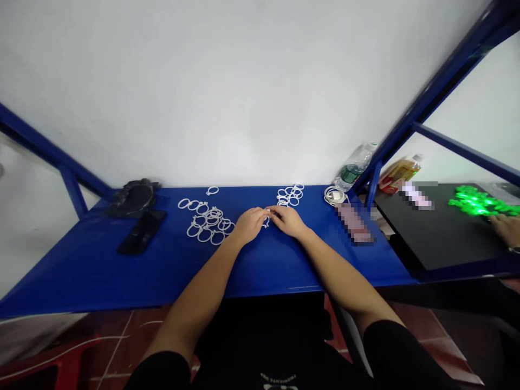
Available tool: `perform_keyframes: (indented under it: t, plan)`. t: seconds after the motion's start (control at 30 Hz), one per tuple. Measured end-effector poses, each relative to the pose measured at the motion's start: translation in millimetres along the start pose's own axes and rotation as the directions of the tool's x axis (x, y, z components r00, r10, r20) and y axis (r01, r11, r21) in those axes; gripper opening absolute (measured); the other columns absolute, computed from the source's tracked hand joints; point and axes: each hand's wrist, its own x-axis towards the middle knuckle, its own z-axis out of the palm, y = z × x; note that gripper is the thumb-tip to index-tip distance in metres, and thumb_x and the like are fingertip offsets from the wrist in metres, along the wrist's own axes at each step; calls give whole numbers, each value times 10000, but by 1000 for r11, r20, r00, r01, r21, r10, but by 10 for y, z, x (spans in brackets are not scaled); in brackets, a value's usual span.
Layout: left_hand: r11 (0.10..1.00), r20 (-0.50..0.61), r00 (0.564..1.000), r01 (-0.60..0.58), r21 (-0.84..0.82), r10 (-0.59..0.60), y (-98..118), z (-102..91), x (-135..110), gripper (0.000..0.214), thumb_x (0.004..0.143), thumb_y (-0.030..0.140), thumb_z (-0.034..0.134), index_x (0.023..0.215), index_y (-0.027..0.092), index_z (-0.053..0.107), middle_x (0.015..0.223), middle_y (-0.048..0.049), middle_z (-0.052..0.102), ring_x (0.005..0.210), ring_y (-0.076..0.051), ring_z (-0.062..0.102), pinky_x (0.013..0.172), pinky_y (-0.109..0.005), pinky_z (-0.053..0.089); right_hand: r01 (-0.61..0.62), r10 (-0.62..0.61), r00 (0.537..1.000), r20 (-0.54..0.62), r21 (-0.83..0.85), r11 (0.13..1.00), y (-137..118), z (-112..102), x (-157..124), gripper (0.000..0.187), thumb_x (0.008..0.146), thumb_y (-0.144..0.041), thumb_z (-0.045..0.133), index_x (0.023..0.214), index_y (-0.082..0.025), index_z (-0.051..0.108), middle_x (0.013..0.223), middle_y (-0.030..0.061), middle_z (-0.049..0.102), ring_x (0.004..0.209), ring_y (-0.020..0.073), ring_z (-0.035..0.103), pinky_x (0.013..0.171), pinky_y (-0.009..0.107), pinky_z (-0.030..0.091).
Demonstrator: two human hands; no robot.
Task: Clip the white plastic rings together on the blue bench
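My left hand (249,224) and my right hand (288,221) meet over the middle of the blue table. Their fingertips are pinched together at the top of a white ring (266,222), whose lower part shows between the hands. What exactly the fingertips press on is partly hidden. Left of my left hand lies a loose cluster of similar white rings (205,235), some with small knobs. A smaller group of white rings (293,201) is beyond my right hand, near the wall. One single ring (212,190) lies apart at the back left.
On the left are a black phone (142,233) and a crumpled black bag (136,197). At the right sit a coiled white cable (335,196), a water bottle (357,167) and a blurred-out pink object (355,223). Another person's hand (506,227) touches glowing green pieces (475,201).
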Motion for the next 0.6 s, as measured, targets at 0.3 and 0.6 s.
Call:
perform_keyframes:
  t: [0.3,0.6]
  plan:
    - [990,-47,992,110,-83,-114,30,12,-7,209,1044,270,501,1181,217,650,1085,-56,763,1013,-207,719,918,-341,548,39,-39,999,-21,15,999,-9,-56,5,228,1023,-276,575,1148,-225,759,1010,62,787,850,184,702,779,290,502]
    - [985,-72,986,147,-88,-154,22,-77,4,269,1018,218,510,1242,221,659,1108,-54,758,1029,-201,712,948,-340,544,-43,43,993,-106,-2,999,0,-34,5,156,963,-296,627,994,-207,751,845,29,749,709,155,643,665,261,447]
